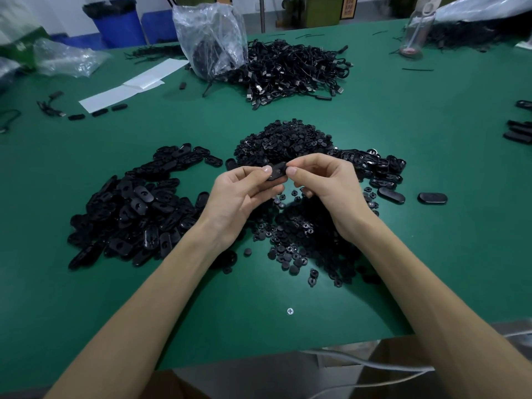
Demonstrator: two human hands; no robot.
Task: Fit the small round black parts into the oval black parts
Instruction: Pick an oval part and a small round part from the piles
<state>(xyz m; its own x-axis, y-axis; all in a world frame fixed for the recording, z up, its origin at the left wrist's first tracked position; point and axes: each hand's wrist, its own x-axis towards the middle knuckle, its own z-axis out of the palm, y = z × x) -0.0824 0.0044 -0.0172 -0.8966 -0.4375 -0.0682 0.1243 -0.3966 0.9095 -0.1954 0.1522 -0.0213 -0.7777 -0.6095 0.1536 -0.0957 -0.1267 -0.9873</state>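
So the whole scene sits on a big green felt-like table (374, 116) that fills most of the frame. Dead centre, the left hand (239, 194) and right hand (328, 185) meet above it, both pinching one oval black plastic part (277, 171) between thumbs and fingertips. Whether a small round piece is already in it, I can't tell.

Left of centre there's a wide heap of oval black parts (138, 208). Just behind the hands is a mound of small round black parts (283, 141), and more of them are scattered under the right wrist (299, 240). Another bunch of ovals (377, 168) lies right of the hands, with two loose ones just beyond.

Further back, top centre, a tangle of black cables with plugs (290, 70) sits beside a crinkled clear plastic bag (210, 38). White paper strips (135, 84) lie at upper left. A blue bin with a black liner (118, 21) stands on the floor in the top left corner, and a clear bottle (417, 30) stands at upper right. A silver screw head (290, 311) shows in the table near the bottom edge.
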